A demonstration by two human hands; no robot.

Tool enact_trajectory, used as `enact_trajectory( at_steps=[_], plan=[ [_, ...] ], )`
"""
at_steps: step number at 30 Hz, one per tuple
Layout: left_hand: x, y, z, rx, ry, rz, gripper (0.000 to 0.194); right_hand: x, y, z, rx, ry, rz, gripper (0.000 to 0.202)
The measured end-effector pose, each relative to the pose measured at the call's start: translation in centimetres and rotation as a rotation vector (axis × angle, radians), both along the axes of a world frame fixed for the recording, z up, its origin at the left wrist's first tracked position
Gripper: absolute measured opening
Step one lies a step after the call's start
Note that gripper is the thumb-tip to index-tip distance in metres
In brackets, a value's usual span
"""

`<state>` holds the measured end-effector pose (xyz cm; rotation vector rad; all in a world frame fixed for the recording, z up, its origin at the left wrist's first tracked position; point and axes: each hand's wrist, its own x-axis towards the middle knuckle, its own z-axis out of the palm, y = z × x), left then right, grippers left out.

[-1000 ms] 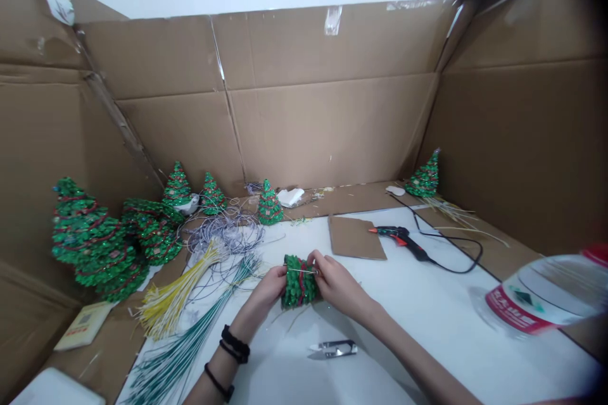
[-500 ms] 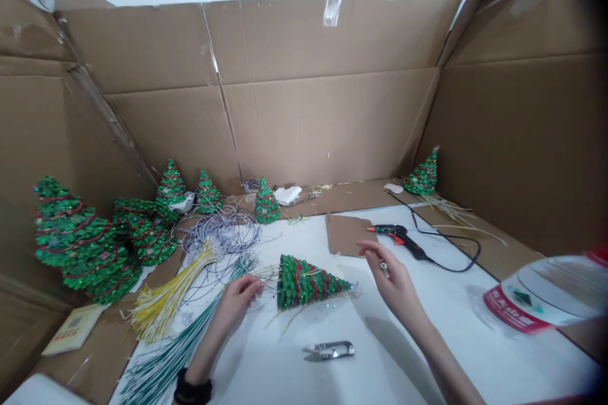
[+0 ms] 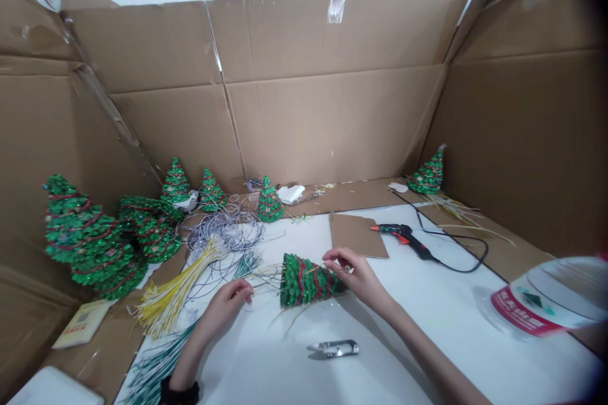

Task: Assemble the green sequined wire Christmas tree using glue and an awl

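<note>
A small green tree with red garland (image 3: 304,283) lies on its side on the white table top, its tip toward the right. Thin pale wires stick out from its base on the left. My left hand (image 3: 231,299) is beside those wires, its fingertips pinched together; what is between them is too small to make out. Over the tip half of the tree is my right hand (image 3: 354,272), thumb and fingers closed near a thin yellowish strand. Silver thread snips (image 3: 334,348) lie in front of the tree.
A black and orange glue gun (image 3: 407,239) lies right of a cardboard piece (image 3: 358,235). Yellow wires (image 3: 178,294), green wires (image 3: 156,364) and tangled silver wire (image 3: 223,228) lie left. A large bottle (image 3: 546,297) is right. More trees (image 3: 88,234) line the cardboard walls.
My right hand has moved left from beside the tree to over its tip half, and its fingers have closed. My left hand has shifted slightly left and down.
</note>
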<state>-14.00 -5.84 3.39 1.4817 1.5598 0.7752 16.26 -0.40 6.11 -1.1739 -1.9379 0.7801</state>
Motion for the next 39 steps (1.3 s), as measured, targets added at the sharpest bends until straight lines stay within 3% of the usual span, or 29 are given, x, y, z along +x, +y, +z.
enact_trajectory(
  at_steps=[4,8,13,15,17,19,21,23,27,32,39],
  plan=[
    [0.5,-0.9,1.6,0.01,0.244,-0.127,0.03,-0.7,0.1,-0.1,-0.013,-0.009,0.017,0.029],
    [2.3,-1.0,3.4,0.064,0.529,-0.137,0.034,-1.4,-0.3,-0.3,-0.029,0.027,0.049,0.027],
    [4.0,-1.0,4.9,0.065,0.943,-0.014,0.038,-1.8,-0.5,-0.7,-0.044,0.041,0.036,0.026],
    [4.6,-1.2,5.5,0.112,1.011,0.053,0.036,-2.0,-0.5,-1.0,-0.06,0.05,0.031,0.025],
    [5.3,-1.3,6.1,0.17,0.918,0.003,0.034,-2.3,-0.5,-1.4,-0.074,0.07,0.033,0.024],
    [6.1,-1.0,6.4,0.23,0.71,-0.126,0.033,-2.6,-0.6,-1.7,-0.082,0.091,0.032,0.024],
    [6.7,-0.1,6.2,0.301,0.51,-0.219,0.032,-2.9,-0.7,-1.9,-0.074,0.108,0.021,0.023],
    [7.0,0.9,5.4,0.343,0.382,-0.233,0.03,-3.2,-0.8,-1.9,-0.042,0.114,0.008,0.023],
    [6.8,2.6,3.6,0.284,0.194,-0.204,0.022,-3.5,-1.0,-1.9,0.003,0.156,0.0,0.027],
    [6.9,3.7,2.2,0.219,0.152,-0.241,0.022,-3.6,-0.9,-2.4,-0.014,0.218,-0.028,0.029],
    [8.2,5.2,2.7,0.02,-0.193,-0.41,0.025,-4.2,-1.3,-3.4,0.028,0.232,-0.094,0.028]
  ],
)
